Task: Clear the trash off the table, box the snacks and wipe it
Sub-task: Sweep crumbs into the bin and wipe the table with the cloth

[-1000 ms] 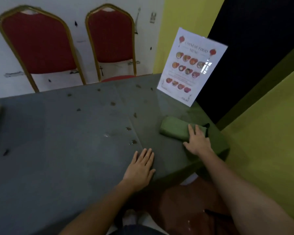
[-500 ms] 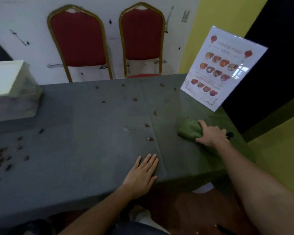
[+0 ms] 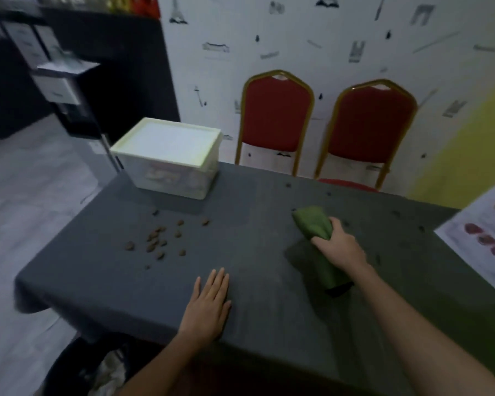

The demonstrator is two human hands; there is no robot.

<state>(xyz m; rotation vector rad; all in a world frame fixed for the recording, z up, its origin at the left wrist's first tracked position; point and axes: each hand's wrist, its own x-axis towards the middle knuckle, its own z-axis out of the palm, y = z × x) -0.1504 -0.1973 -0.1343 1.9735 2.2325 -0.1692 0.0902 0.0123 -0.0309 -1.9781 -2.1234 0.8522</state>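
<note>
Wiping step. Right hand (image 3: pixel 339 247) grips the green cloth (image 3: pixel 315 224) mid-table (image 3: pixel 269 281), toward its right edge; left hand (image 3: pixel 209 304) lies flat and empty at the near edge. Next: sweep toward crumbs (image 3: pixel 160 238) before the lidded box (image 3: pixel 169 158) at the far-left corner.

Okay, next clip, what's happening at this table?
A person is wiping a grey-covered table. The right hand grips a green cloth pressed on the surface; the left hand lies flat near the front edge. A lidded plastic box sits at the far left, and brown crumbs in front of it are not yet wiped up.
</note>
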